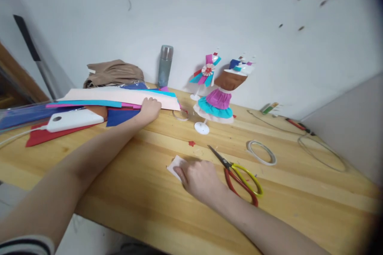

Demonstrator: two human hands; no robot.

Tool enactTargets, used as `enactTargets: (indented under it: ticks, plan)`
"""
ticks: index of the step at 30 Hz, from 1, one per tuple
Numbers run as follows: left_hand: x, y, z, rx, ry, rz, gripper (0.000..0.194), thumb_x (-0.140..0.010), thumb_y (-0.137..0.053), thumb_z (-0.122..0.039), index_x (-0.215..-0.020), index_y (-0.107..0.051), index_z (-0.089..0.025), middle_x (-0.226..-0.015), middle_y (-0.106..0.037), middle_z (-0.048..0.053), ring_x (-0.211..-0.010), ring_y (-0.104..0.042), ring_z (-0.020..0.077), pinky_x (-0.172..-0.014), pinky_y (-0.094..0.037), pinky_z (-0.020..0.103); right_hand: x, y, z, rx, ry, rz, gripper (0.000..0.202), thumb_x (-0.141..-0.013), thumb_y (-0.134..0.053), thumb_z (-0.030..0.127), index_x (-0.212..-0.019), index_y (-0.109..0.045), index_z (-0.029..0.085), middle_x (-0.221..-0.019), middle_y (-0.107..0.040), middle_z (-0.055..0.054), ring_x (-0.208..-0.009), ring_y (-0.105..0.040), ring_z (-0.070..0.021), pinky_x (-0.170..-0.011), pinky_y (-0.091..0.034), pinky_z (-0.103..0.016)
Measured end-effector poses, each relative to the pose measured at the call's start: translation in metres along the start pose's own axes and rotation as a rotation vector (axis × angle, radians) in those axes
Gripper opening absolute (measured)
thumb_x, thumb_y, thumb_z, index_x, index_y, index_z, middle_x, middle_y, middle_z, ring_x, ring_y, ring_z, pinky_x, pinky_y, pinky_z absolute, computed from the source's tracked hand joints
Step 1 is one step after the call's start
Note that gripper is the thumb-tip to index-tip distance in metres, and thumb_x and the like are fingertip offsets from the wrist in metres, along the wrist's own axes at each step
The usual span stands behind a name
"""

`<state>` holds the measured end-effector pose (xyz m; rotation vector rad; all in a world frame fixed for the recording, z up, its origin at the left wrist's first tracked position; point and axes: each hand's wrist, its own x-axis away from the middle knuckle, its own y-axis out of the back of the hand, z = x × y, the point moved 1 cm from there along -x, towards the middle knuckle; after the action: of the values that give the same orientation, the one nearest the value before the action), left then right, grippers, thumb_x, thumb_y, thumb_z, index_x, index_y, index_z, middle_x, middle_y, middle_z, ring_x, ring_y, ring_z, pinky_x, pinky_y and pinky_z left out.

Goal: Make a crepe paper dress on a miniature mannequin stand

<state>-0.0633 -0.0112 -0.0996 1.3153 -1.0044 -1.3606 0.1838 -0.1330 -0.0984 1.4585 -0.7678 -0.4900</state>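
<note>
My left hand (151, 109) closes over the front edge of a pale pink crepe paper sheet (110, 97), near the right end of a pile of coloured sheets. Turquoise and magenta edges show beneath it; the fingertips are partly hidden. In my right hand (199, 177), a small pale piece of paper (175, 164) is pinched, its corner sticking out left of the thumb. Scissors (226, 164) with one red and one yellow handle lie just right of that hand. A small red paper flower (192, 143) rests beyond it on the wooden table (143, 195).
Small dress stands in coloured paper (216, 101) stand at the back, beside a flask (165, 65) and brown cloth (118, 72). A tape roll (271, 158) and a cable (277, 128) lie right. A white corded device (76, 120) sits left.
</note>
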Motion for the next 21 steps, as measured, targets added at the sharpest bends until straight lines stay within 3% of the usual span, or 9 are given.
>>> enactTargets:
  ticks: [4,12,21]
  plan:
    - [-0.010,0.001,0.011,0.016,0.081,-0.028,0.032,-0.088,-0.041,-0.008,-0.099,-0.071,-0.009,-0.103,-0.071,0.020,-0.101,-0.065,0.0289,-0.081,-0.048,0.034,0.000,-0.001,0.000,-0.009,0.027,-0.006,0.043,-0.102,-0.039,0.036,-0.086,-0.075,0.017,-0.086,-0.078,-0.012,-0.077,-0.075,-0.0248,-0.055,-0.036,-0.028]
    - [-0.028,0.004,0.039,0.104,0.274,-0.187,0.044,-0.100,-0.028,-0.023,-0.106,-0.069,-0.008,-0.105,-0.072,0.020,-0.096,-0.066,0.0288,-0.086,-0.046,0.036,-0.001,-0.005,0.000,0.018,0.016,-0.057,0.043,-0.102,-0.041,0.036,-0.081,-0.075,0.017,-0.080,-0.078,-0.012,-0.070,-0.074,-0.0232,-0.053,-0.034,-0.028]
    - [-0.025,0.000,0.040,0.181,0.223,-0.263,0.039,-0.100,-0.034,-0.027,-0.098,-0.069,-0.011,-0.101,-0.073,0.016,-0.094,-0.065,0.0266,-0.085,-0.045,0.034,-0.001,-0.009,0.001,0.045,0.016,-0.100,0.042,-0.101,-0.043,0.036,-0.081,-0.074,0.016,-0.078,-0.078,-0.012,-0.065,-0.073,-0.0231,-0.050,-0.031,-0.027]
